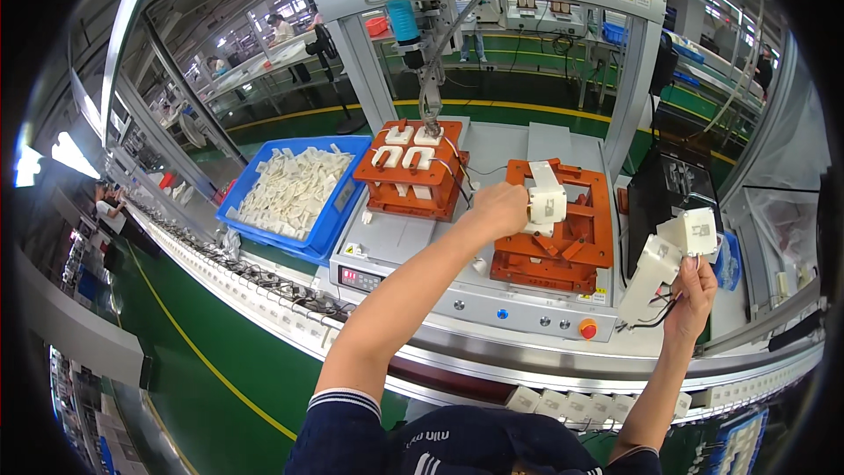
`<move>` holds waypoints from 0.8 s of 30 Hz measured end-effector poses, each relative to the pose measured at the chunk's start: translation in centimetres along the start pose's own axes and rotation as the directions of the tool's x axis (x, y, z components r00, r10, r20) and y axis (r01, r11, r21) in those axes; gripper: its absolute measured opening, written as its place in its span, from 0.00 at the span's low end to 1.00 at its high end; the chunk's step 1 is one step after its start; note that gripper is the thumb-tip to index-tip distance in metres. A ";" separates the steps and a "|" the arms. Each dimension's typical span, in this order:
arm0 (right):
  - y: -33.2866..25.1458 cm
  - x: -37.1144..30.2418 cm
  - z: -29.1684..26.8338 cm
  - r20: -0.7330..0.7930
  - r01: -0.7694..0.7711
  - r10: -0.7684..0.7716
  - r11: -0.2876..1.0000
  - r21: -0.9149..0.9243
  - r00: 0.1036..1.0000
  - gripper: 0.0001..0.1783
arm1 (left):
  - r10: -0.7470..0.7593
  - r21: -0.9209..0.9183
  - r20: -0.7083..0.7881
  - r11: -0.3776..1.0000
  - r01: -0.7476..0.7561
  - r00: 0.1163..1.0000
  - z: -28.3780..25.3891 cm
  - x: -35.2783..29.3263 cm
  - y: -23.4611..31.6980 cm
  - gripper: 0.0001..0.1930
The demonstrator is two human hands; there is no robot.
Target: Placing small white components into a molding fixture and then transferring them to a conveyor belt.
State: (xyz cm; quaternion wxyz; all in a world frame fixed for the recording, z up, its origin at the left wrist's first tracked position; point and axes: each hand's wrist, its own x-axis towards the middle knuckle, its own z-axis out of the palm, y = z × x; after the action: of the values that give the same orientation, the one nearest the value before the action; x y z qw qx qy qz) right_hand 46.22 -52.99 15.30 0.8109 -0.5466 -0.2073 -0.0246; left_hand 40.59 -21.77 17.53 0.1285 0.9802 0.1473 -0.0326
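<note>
My left hand (501, 209) is closed at the side of a white plastic housing (547, 204), over the right orange fixture (598, 242). Its fingertips are partly hidden by the housing. At the right, my right hand (693, 297) grips a pair of white plastic housings (655, 266), one long and one more square, with black wires hanging below them. The left orange fixture (406, 198) carries several white U-shaped parts under the machine's screwdriver head (429, 110).
A blue bin (321, 248) heaped with white plastic pieces stands left of the fixtures. Along the machine's front edge are buttons, including a red one (588, 328). A conveyor line (264, 303) with white parts runs nearest me. A black box (673, 185) stands at the right.
</note>
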 end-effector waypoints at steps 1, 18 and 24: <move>0.0 -0.4 -0.3 0.007 -0.002 0.002 1.000 -0.011 1.000 0.13 | 0.003 0.000 -0.005 1.000 -0.003 1.000 0.2 0.2 -0.2 0.09; 0.6 -3.3 -0.9 -0.047 -0.064 0.064 0.998 0.000 0.997 0.11 | 0.115 -0.175 -0.671 0.935 -0.307 0.732 -7.3 -6.8 6.7 0.13; -3.4 -6.6 0.6 -0.112 -0.084 0.084 0.996 0.005 0.990 0.11 | 0.309 -0.190 -0.383 0.896 -0.401 0.871 -7.0 -15.9 5.8 0.12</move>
State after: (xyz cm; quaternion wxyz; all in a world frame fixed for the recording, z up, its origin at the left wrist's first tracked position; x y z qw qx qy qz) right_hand 39.16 -55.07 16.05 0.8216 -0.5526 -0.1384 -0.0210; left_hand 27.31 -29.76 27.27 0.2338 0.9549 -0.0139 0.1827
